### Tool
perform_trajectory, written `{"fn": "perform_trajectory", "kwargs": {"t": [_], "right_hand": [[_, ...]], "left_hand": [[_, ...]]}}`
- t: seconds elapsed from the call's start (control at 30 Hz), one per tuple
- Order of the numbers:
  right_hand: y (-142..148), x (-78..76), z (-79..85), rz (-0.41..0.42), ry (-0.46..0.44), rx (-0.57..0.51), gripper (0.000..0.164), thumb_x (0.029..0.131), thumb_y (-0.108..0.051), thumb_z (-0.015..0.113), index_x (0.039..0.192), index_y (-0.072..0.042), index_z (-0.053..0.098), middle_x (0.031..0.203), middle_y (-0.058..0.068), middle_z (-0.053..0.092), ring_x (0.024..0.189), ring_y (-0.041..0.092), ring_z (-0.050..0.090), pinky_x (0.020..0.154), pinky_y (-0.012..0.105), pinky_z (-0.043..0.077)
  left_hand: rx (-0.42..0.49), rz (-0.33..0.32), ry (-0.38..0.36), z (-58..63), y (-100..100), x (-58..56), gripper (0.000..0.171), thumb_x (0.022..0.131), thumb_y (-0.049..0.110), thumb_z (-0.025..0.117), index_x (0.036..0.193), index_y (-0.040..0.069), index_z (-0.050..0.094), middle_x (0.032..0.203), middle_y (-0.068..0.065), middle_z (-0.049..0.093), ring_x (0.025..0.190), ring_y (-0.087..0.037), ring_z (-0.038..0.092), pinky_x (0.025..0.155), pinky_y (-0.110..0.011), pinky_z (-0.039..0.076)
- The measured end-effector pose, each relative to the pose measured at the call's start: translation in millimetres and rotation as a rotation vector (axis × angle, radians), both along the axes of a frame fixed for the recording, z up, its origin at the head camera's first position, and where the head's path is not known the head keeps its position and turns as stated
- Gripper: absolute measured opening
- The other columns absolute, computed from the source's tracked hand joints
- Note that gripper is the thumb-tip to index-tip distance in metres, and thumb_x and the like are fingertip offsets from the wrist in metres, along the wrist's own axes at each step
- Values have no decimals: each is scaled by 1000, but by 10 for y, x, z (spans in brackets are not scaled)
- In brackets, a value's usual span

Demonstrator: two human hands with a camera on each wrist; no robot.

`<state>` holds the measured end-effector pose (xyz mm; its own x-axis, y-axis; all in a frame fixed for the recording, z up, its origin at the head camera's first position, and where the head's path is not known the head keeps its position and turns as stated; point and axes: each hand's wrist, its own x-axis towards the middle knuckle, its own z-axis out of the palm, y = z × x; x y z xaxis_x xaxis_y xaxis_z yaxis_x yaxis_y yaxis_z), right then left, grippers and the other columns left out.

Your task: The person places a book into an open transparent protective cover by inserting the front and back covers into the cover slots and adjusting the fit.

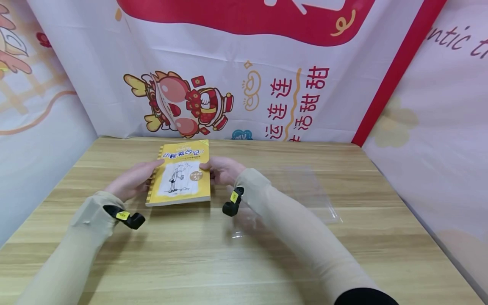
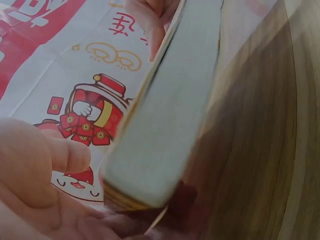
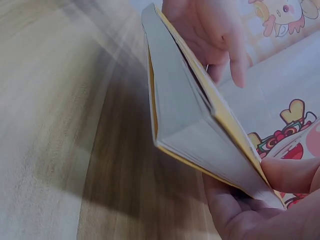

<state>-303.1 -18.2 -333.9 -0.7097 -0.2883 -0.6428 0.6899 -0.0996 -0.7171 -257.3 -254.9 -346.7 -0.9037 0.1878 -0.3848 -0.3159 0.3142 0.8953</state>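
Note:
A yellow paperback book [image 1: 179,169] with a cartoon figure on its cover is held tilted over the table's far left part. My right hand [image 1: 225,169] pinches its right edge, thumb on the front cover and fingers behind, as the right wrist view shows. At the spine side is my left hand [image 1: 133,180]. Its fingers reach beneath the spine, while its thumb [image 2: 70,155] stands apart from the cover in the left wrist view. The page block [image 3: 180,100] faces the right wrist camera, with slight gaps between the pages and cover.
A clear plastic sheet or sleeve [image 1: 309,186] lies on the wooden table [image 1: 183,262] to the right, partly hidden by the right forearm. Printed cloth [image 1: 213,51] hangs at the table's back edge and along both sides. Dark wrist cameras [image 1: 129,218] are strapped over both sleeves.

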Motion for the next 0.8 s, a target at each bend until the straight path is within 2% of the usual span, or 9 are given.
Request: {"fn": "perform_trajectory", "kwargs": {"t": [0.17,0.27,0.5,0.67,0.8], "right_hand": [[50,-9,19,14,5,-24,27,89,-2,60,116,-5,59,101,16,65,94,26,62,78,35,51],[69,-12,28,0,8,-20,26,89,-3,60,115,-3,59,100,15,65,96,26,62,78,34,51],[93,-39,46,-53,16,45,26,88,-4,61,114,-1,57,101,15,63,95,26,60,77,33,50],[162,-30,110,-34,55,87,33,89,-5,61,121,-3,55,102,13,63,95,25,60,75,33,51],[226,-24,164,-5,91,88,33,90,-4,59,123,-4,54,104,13,64,95,25,62,74,33,52]], "left_hand": [[105,-5,25,-3,-3,-2,61,104,40,36,143,-6,27,104,-6,63,85,-12,62,77,-28,51],[137,9,34,-4,10,-4,57,104,30,39,145,-6,24,103,-6,64,83,-12,63,73,-26,51],[212,36,50,37,95,36,58,103,23,44,148,-4,18,121,-15,55,98,-18,62,90,-37,47],[263,36,46,46,163,57,56,103,21,44,147,-3,20,134,-23,44,103,-22,61,92,-42,45],[312,48,34,63,216,75,56,102,20,46,147,-2,22,136,-22,42,105,-24,61,92,-43,45]]}}
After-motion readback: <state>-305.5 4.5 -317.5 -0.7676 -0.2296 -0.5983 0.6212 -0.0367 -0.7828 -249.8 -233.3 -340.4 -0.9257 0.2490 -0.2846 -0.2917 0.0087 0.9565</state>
